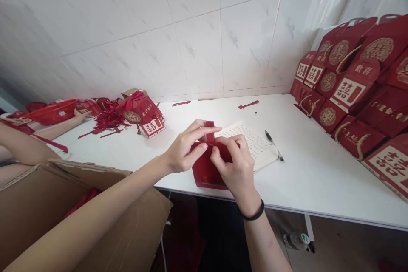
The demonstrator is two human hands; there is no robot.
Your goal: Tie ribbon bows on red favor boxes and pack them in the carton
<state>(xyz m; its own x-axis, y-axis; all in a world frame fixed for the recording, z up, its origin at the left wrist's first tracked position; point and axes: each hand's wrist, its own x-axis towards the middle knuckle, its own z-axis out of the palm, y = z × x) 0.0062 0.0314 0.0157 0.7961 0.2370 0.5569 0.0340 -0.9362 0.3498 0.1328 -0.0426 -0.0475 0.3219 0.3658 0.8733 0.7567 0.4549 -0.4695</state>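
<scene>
A small red paper gift box [204, 172] stands at the table's front edge, between my hands. A red ribbon strip [209, 137] rises from its top. My left hand [186, 146] has this strip between its fingers, the forefinger stretched across it and the thumb at the box's upper edge. From the right, my right hand [236, 161] pinches at the top of the box with thumb and forefinger, its fingertips close to the strip's base. Most of the box's right side is hidden by that hand. Behind it lies a handwritten sheet [259, 148], with a pen [274, 144] beside it.
Stacked red gift boxes [347, 89] fill the right side. At left are a ribbon heap [108, 117], a decorated box [140, 110], a red basin [52, 112] and another person's hand [81, 117]. An open carton [140, 216] stands by the table's front; a bottle [296, 241] lies below.
</scene>
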